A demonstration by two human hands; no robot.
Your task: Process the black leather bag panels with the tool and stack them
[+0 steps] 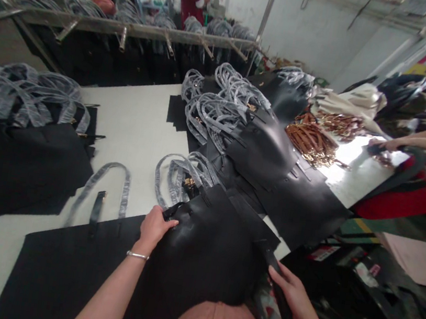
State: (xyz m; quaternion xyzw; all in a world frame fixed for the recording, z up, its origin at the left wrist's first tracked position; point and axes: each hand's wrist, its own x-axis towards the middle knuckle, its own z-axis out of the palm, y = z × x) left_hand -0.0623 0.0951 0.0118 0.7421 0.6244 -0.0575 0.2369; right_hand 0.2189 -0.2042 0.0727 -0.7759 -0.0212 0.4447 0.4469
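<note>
A black leather panel [212, 244] with a plastic-wrapped handle [171, 175] lies in front of me across the table. My left hand [154, 228] pinches its upper left edge, thumb on top. My right hand [285, 283] is closed on the panel's right end, near a dark strap-like edge. Under and to the left spreads another black panel [76, 256], with a wrapped handle [111, 166] arching from its top and a short black strap [98, 207] standing between the handle's ends.
Black panels with wrapped handles pile up at the left [18, 164] and centre right [266, 146]. Brown straps [311, 139] lie beyond. A person's hands [389, 144] work at the right. A metal rack [136, 30] holding bags stands behind the white table [136, 112].
</note>
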